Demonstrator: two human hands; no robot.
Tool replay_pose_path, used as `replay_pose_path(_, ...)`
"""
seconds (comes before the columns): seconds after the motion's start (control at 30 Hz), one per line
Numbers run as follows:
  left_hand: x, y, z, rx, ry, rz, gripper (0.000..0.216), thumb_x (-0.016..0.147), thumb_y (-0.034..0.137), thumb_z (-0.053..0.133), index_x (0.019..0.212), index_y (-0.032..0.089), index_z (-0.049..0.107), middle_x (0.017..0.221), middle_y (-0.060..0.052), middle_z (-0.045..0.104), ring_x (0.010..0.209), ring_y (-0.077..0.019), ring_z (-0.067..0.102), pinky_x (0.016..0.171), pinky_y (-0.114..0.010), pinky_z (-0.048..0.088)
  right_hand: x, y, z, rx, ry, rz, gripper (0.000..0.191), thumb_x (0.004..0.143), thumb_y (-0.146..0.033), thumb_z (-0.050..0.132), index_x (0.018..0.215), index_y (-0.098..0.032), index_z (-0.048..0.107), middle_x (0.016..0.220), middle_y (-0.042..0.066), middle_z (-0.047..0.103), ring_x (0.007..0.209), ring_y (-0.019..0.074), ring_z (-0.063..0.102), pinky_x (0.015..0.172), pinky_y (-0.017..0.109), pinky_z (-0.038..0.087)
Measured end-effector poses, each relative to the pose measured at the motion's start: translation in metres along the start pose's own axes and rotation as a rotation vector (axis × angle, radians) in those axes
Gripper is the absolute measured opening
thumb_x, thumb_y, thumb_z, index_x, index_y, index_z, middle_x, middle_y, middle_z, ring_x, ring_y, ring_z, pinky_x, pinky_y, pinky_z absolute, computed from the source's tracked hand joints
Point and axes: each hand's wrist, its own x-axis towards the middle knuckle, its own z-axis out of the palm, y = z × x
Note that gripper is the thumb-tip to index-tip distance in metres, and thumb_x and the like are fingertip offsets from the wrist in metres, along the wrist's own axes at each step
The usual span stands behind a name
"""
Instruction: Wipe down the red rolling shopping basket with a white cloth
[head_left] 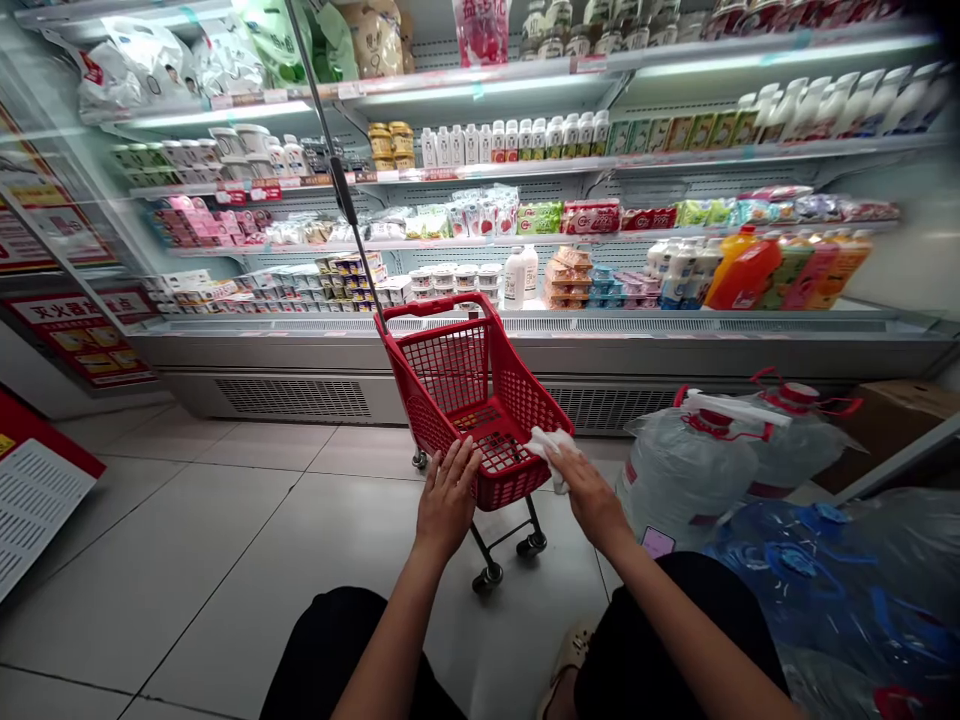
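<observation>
A small red plastic shopping cart [515, 428] on a dark wheeled frame stands in front of me, its basket holding nothing I can see. My left hand [448, 492] lies against the near left corner of the basket, with fingers stretched out. At the near right corner, my right hand [589, 490] grips a crumpled white cloth [550, 448] and presses it on the basket's rim. Whether it is cloth or paper tissue, I cannot tell. A thin dark pole [341, 185] rises from the cart's far left side, by the handle.
Behind the cart runs a lit refrigerated shelf unit [480, 355] with bottles, cups and packets. Large water jugs [694, 465] and blue bottles [795, 560] crowd the right side. A phone [658, 542] shows near my right knee. Pale tiles [247, 530] cover the floor.
</observation>
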Motion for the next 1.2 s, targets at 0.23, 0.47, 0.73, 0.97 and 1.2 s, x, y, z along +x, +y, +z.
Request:
replay_pose_path(0.23, 0.001, 0.022, 0.013, -0.036, -0.017, -0.027, 0.082, 0.082, 0.004, 0.049, 0.161, 0.021, 0.033, 0.171, -0.003, 0.027, 0.158, -0.0213, 0.025, 0.131, -0.046, 0.022, 0.008, -0.046, 0.016, 0.032, -0.008, -0.001, 0.094, 0.082, 0.008, 0.031, 0.166, -0.032, 0.017, 0.164, 0.003, 0.041, 0.152, 0.0207, 0.038, 0.123, 0.049, 0.040)
replay_pose_path(0.47, -0.002, 0.011, 0.003, -0.005, -0.006, 0.018, 0.070, 0.100, 0.024, 0.050, 0.164, 0.029, 0.024, 0.167, -0.002, 0.038, 0.156, -0.0221, 0.029, 0.132, -0.048, 0.013, -0.001, -0.056, 0.000, 0.141, -0.103, -0.083, 0.096, 0.081, 0.009, 0.030, 0.165, -0.036, 0.019, 0.165, 0.000, 0.039, 0.153, 0.0191, 0.036, 0.123, 0.046, 0.040)
replay_pose_path(0.73, 0.017, -0.018, -0.008, -0.019, -0.066, 0.139, 0.072, 0.096, 0.048, 0.064, 0.161, 0.036, 0.032, 0.166, -0.003, 0.038, 0.157, -0.0265, 0.026, 0.129, -0.049, 0.025, -0.009, -0.003, -0.001, 0.077, -0.021, 0.174, 0.090, 0.088, 0.006, 0.026, 0.165, -0.039, 0.015, 0.172, -0.003, 0.024, 0.156, 0.0223, 0.029, 0.125, 0.051, 0.035)
replay_pose_path(0.97, 0.021, -0.020, 0.011, -0.020, 0.020, 0.074, 0.074, 0.090, 0.048, 0.072, 0.157, 0.040, 0.040, 0.150, -0.003, 0.056, 0.150, -0.0265, 0.041, 0.126, -0.047, 0.034, -0.005, -0.068, 0.026, 0.127, -0.065, 0.000, 0.095, 0.082, 0.010, 0.025, 0.166, -0.035, 0.014, 0.168, 0.002, 0.035, 0.155, 0.0200, 0.031, 0.125, 0.050, 0.036)
replay_pose_path(1.2, 0.020, 0.012, 0.021, -0.043, 0.089, 0.034, 0.075, 0.090, 0.058, 0.068, 0.156, 0.032, 0.043, 0.143, -0.004, 0.062, 0.145, -0.0270, 0.047, 0.128, -0.049, 0.030, -0.010, -0.061, 0.012, 0.113, -0.078, -0.076, 0.094, 0.082, 0.008, 0.028, 0.165, -0.034, 0.017, 0.167, 0.002, 0.036, 0.154, 0.0200, 0.032, 0.125, 0.049, 0.036)
